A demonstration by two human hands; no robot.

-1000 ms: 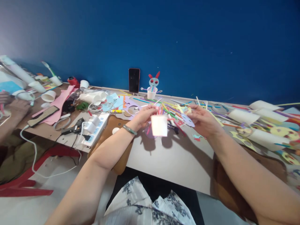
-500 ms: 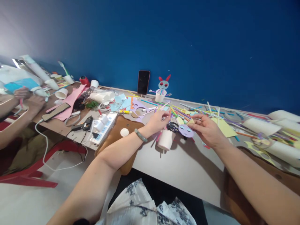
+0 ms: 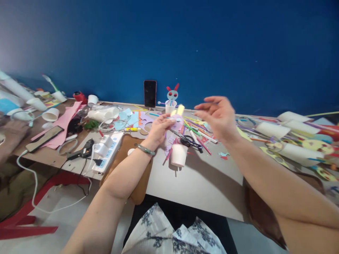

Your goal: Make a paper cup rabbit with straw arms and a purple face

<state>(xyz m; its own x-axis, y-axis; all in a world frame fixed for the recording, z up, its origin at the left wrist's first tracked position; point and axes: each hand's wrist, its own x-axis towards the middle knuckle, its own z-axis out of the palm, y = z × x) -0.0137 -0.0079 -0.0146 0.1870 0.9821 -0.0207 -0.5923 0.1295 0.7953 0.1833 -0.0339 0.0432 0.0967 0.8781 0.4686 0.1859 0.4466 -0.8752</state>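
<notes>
Left hand [image 3: 160, 130] pinches the paper face [image 3: 178, 122], seemingly by its edge; squeezing hard could crease it. Right hand [image 3: 218, 116]: wide, empty.

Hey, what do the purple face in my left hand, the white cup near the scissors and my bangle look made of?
The purple face seems matte paper or card: flat, without shine. The white cup looks like smooth paper, though plastic is possible. The bangle is grey-green and glossy, perhaps polished stone or glass, judging by its highlights.
</notes>
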